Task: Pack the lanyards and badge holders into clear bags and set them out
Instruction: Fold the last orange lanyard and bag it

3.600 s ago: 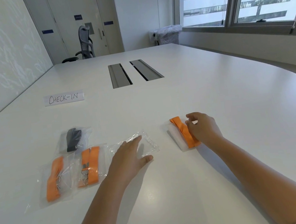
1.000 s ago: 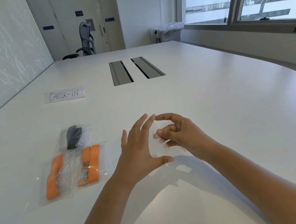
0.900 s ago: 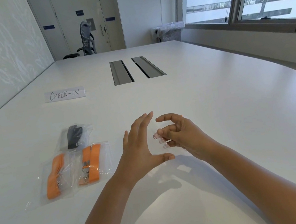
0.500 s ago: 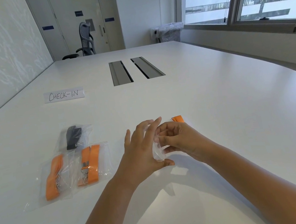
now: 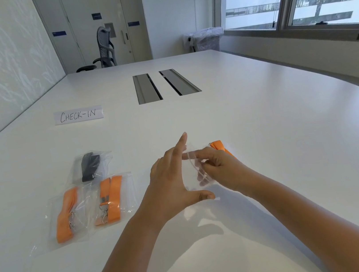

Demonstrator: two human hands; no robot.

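Office meeting room: conference table, chair

Packed bags left of hands

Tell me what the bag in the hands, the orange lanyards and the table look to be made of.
Clear bag: thin glossy plastic film, see-through and crinkled. Orange lanyards: probably flat woven fabric with a matt look and metal clips. Table: smooth white top, likely laminate, with a soft sheen.
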